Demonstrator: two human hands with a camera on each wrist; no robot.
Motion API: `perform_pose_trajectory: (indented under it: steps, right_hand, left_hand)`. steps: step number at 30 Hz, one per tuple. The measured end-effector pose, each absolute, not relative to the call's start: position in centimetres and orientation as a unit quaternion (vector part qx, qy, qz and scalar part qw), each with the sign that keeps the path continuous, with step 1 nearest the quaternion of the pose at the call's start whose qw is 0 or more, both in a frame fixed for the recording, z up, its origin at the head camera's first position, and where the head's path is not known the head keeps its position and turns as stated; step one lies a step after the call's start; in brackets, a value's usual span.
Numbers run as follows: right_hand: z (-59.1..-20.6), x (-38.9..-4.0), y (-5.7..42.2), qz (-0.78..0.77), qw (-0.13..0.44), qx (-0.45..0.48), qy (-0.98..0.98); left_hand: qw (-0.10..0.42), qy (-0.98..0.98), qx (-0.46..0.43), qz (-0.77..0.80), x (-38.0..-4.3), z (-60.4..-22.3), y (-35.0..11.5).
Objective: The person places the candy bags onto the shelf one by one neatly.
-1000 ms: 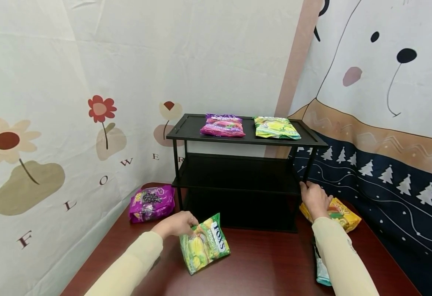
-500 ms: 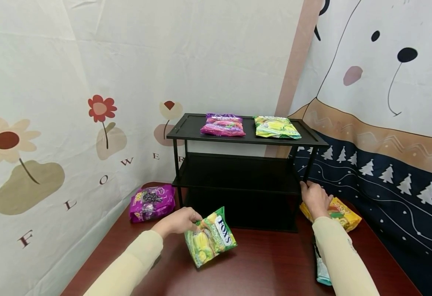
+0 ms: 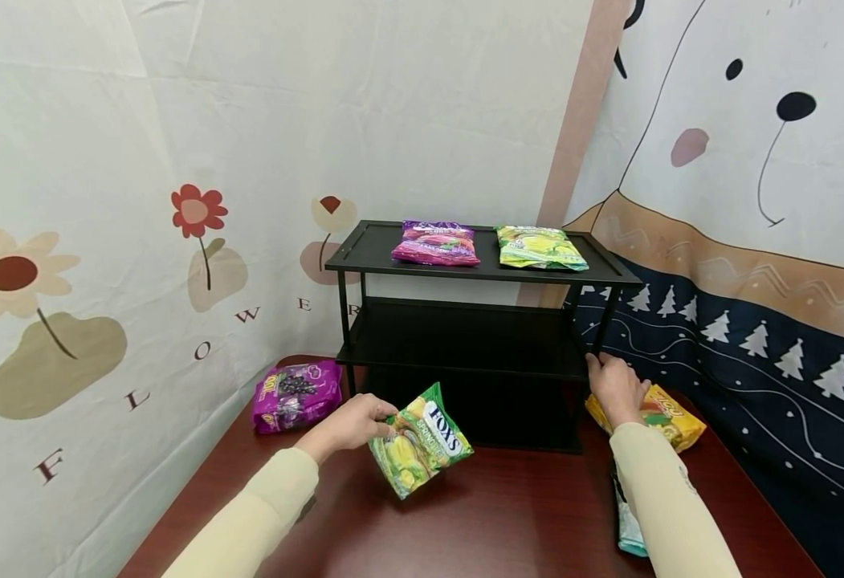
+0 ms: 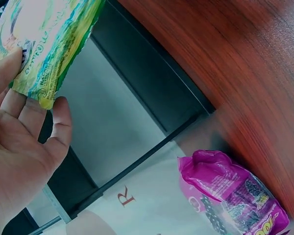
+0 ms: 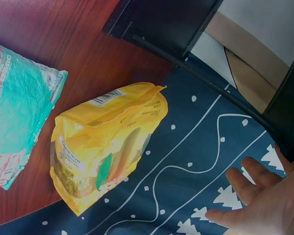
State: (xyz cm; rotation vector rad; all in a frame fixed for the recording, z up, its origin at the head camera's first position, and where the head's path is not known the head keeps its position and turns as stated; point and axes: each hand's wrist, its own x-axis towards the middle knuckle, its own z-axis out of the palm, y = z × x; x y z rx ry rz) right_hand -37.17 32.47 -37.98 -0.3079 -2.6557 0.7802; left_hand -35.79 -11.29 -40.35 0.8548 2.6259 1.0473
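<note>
My left hand [image 3: 355, 424] pinches the upper left edge of a green and yellow FOX'S candy bag [image 3: 422, 443], tilted above the table in front of the black shelf rack [image 3: 458, 333]. In the left wrist view, the thumb [image 4: 5, 73] lies on one face of the bag [image 4: 54, 44], with fingers behind it. My right hand [image 3: 615, 389] holds the right corner post of the rack at the middle tier. In the right wrist view, its other fingers [image 5: 247, 183] extend loosely, and the thumb is hidden behind the rack [image 5: 284, 132].
On the rack's top tier lie a purple candy bag [image 3: 436, 243] and a yellow-green one [image 3: 540, 249]. A purple grape-print bag [image 3: 297, 396] stands left of the rack. At right are a yellow bag [image 3: 670, 417] and a teal bag [image 3: 629, 522], partly behind the right forearm.
My left hand has lifted the FOX'S candy bag up and to the right, toward the rack. My right hand has stayed at the rack's corner.
</note>
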Motion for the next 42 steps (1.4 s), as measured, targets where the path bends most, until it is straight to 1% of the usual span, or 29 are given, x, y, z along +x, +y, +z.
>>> perform_pose_trajectory:
  steps: [13,19,24,33,38,42]
  right_hand:
    - [-37.8,-37.2,32.4,0.282,0.167,-0.114,-0.938]
    - [-37.9,-37.1,32.4,0.277,0.178,-0.111,-0.938]
    - [-37.9,-37.1,32.5,0.280,0.176,-0.111,-0.937]
    - [-37.9,-37.0,32.5,0.273,0.178,-0.108,-0.939]
    - [-38.0,-37.1,32.5,0.272,0.182,-0.108,-0.939]
    - [-37.9,-37.2,32.5,0.278,0.175,-0.110,-0.938]
  left_hand:
    - [0.041,0.880,0.286,0.376,-36.3,-39.7,-11.0]
    - [0.030,0.875,0.278,0.394,-36.4,-39.6,-11.2]
    - [0.005,0.875,0.272,0.399,-36.6,-39.5,-11.1]
    - [-0.032,0.882,0.214,0.418,-36.5,-39.0,-10.7]
    - [-0.050,0.878,0.197,0.434,-36.7,-38.8,-10.7]
    - [-0.060,0.867,0.190,0.457,-37.1,-38.6,-10.8]
